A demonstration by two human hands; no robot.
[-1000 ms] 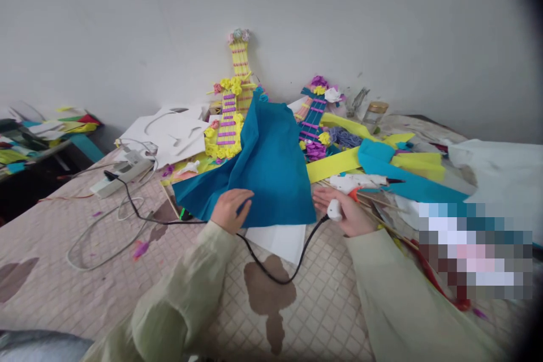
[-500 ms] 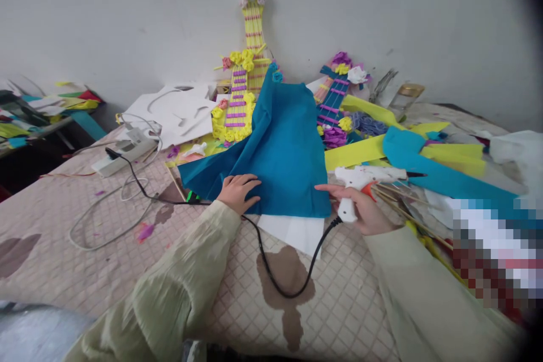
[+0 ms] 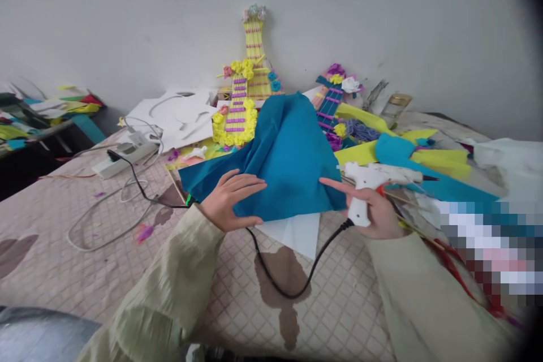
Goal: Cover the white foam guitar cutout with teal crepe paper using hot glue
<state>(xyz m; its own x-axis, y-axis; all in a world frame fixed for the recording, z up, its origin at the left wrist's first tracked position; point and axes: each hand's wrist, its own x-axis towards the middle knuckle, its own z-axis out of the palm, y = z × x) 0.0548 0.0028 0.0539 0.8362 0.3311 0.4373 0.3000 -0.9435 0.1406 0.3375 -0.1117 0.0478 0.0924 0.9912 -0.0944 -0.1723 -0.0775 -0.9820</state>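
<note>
A large sheet of blue crepe paper (image 3: 297, 164) lies rumpled in front of me, its far end raised in a fold. Under its near edge, part of a white sheet (image 3: 299, 233) shows. My left hand (image 3: 231, 201) rests on the blue paper's left side, fingers stretched and thumb apart. My right hand (image 3: 377, 212) grips a white hot glue gun (image 3: 361, 203) by its handle, the nozzle pointing right. Its index finger reaches out to the paper's right edge. The gun's black cord (image 3: 292, 296) loops over the table toward the left.
Behind the paper stand a yellow paper guitar (image 3: 237, 107) and a blue one (image 3: 333, 104). A white power strip (image 3: 123, 159) with cables lies left. Yellow and blue strips, sticks and a glass jar (image 3: 396, 106) crowd the right. The tablecloth (image 3: 339, 288) has brown patches.
The blue paper's raised far end has sunk and folded over. My left hand has shifted slightly left and its fingers spread. My right hand with the glue gun has moved a little right.
</note>
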